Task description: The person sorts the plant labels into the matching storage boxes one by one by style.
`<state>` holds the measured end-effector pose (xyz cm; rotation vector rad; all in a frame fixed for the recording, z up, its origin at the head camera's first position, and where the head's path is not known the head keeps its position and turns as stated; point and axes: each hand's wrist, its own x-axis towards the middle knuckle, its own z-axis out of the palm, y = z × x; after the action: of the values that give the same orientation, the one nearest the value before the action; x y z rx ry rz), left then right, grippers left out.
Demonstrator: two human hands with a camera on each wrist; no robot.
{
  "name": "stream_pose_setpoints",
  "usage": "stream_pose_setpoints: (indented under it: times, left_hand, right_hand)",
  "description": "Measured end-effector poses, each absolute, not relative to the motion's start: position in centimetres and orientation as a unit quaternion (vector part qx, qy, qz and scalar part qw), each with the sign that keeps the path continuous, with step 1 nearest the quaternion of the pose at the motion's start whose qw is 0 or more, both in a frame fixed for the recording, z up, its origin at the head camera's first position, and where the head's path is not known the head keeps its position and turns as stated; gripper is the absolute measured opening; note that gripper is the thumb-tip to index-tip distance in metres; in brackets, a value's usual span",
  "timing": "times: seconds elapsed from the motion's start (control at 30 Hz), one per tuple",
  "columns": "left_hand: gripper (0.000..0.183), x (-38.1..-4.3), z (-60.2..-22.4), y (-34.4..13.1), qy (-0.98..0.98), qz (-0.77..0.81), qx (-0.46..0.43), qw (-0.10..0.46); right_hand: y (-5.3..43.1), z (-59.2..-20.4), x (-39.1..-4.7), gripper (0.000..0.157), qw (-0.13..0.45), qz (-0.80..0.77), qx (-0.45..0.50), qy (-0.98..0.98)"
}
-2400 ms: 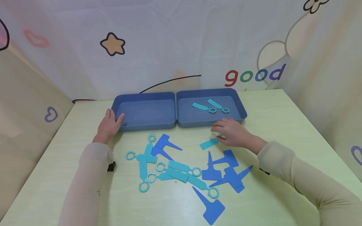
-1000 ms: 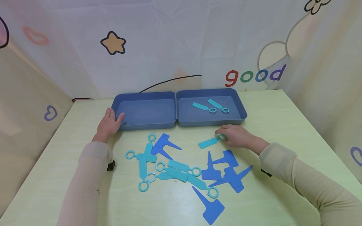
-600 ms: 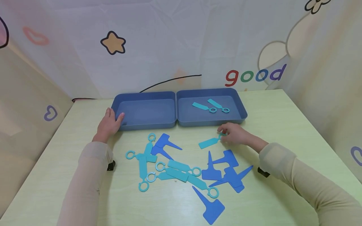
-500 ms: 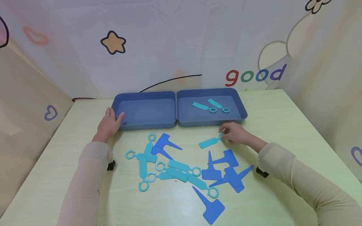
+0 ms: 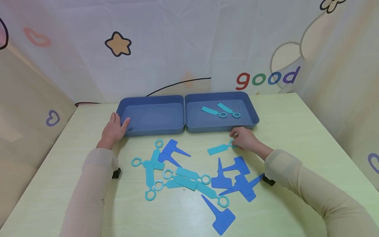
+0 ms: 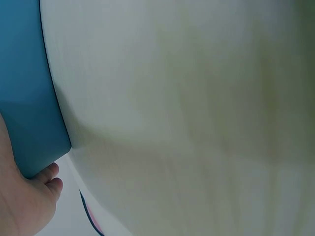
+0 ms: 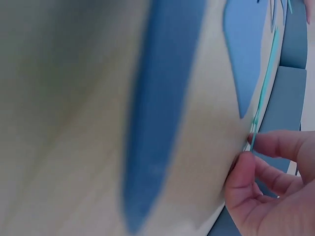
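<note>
In the head view my left hand (image 5: 113,131) grips the near left corner of the left blue tray (image 5: 151,133), thumb over the rim and fingers along the outer wall. The left wrist view has that hand (image 6: 24,196) at the tray's corner (image 6: 34,132). My right hand (image 5: 244,138) pinches the ring end of a teal plant label (image 5: 217,149) in front of the right tray (image 5: 219,128). Its flat blade points left, low over the table. In the right wrist view thumb and forefinger (image 7: 278,142) meet at the label's end (image 7: 256,118), partly hiding the ring.
Two teal labels (image 5: 226,110) lie in the right tray. Several teal ringed labels (image 5: 185,182) overlap on the table, left and middle. Blue T-shaped plant labels (image 5: 242,186) lie to the right, with two more (image 5: 169,148) near the left tray. A printed curtain hangs behind.
My right hand has come down from above the label, and its fingers have closed on the ring. The label has shifted very slightly left. My left hand has stayed at the tray.
</note>
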<state>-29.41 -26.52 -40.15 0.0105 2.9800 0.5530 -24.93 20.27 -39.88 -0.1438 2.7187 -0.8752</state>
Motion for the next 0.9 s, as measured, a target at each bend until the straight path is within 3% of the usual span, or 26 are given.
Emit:
stream_pose_setpoints:
  times: [0.23,0.6,0.9]
  left_hand:
    - [0.087,-29.4,-40.2,-26.6,0.982,0.183,0.003,0.055]
    - [0.088,-29.6,-40.3,-26.6,0.982,0.182,0.002,0.056]
    - [0.089,-29.5,-40.3,-26.6,0.981,0.184,0.002,0.058]
  right_hand:
    - [20.4,-39.6,-25.0,0.029,0.168,-0.343,-0.045,0.923]
    - [22.6,-39.0,-26.2,0.027,0.299,-0.527,0.051,0.794]
    - [22.9,-38.1,-26.1,0.027,0.333,-0.607,0.035,0.721]
